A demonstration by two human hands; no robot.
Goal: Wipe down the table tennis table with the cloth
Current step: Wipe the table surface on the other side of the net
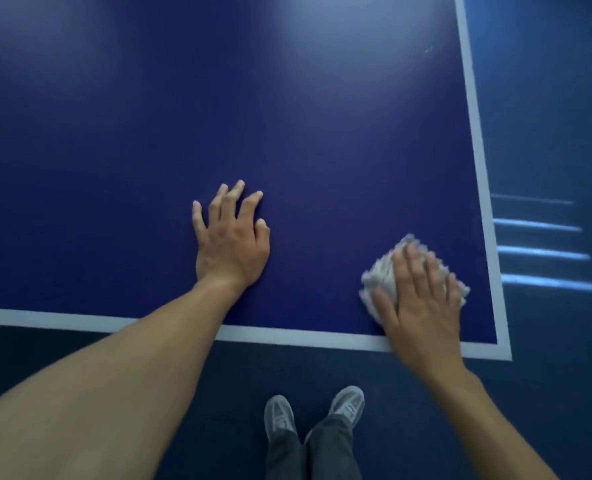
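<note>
The dark blue table tennis table [253, 116] fills most of the view, with a white border line along its near and right edges. A crumpled white cloth [379, 275] lies near the table's near right corner. My right hand [422, 306] presses flat on the cloth with straight fingers, covering most of it; hand and cloth are motion-blurred. My left hand [232, 237] rests on the bare table surface to the left, fingers spread, fingertips touching the top.
The table's near right corner [504, 353] is just right of my right hand. Dark blue floor lies below and to the right, with bright light streaks [544, 252] on it. My two grey shoes [315, 410] stand on the floor below the near edge.
</note>
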